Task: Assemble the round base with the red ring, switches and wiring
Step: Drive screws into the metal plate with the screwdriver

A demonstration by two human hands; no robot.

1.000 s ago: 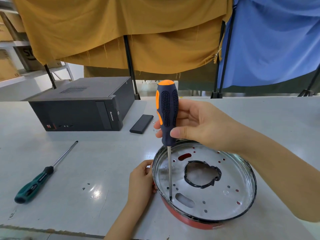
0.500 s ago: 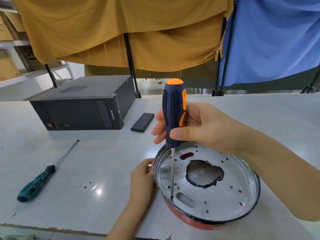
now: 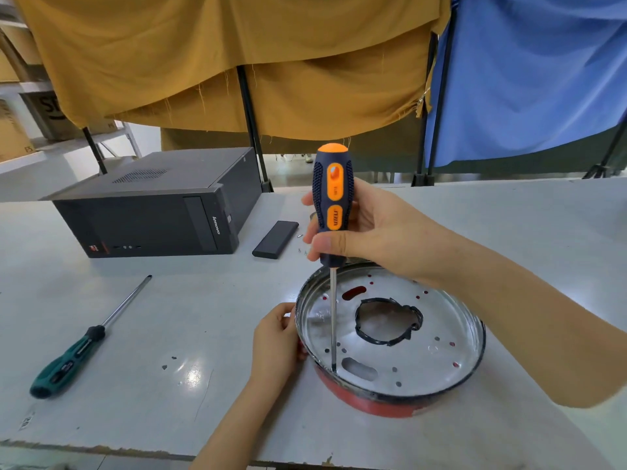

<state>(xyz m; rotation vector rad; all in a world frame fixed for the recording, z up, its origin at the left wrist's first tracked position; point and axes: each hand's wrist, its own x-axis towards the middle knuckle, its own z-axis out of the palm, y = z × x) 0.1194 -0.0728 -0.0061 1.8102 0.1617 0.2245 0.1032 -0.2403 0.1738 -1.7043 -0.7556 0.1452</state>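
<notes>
The round metal base [image 3: 448, 337] lies on the table with its shiny inside up, a black-edged hole in its middle and several small holes around it. The red ring [image 3: 373, 407] shows along its lower outer edge. My right hand [image 3: 369, 232] grips the blue-and-orange screwdriver [image 3: 333, 201] upright, its tip standing on the base floor near the left rim beside an oblong slot. My left hand [image 3: 276, 340] holds the base's left rim, fingers curled on it. No switches or wiring are visible.
A green-handled screwdriver [image 3: 84, 344] lies at the left on the white table [image 3: 190, 317]. A black computer case [image 3: 159, 205] and a small black box [image 3: 275, 239] sit behind, with tiny screws [image 3: 302, 247] near the box. Yellow and blue cloths hang beyond the far edge.
The screwdriver handle has turned in my right hand, its orange panel now facing me. Tip and base stay in place; my left hand keeps hold of the rim.
</notes>
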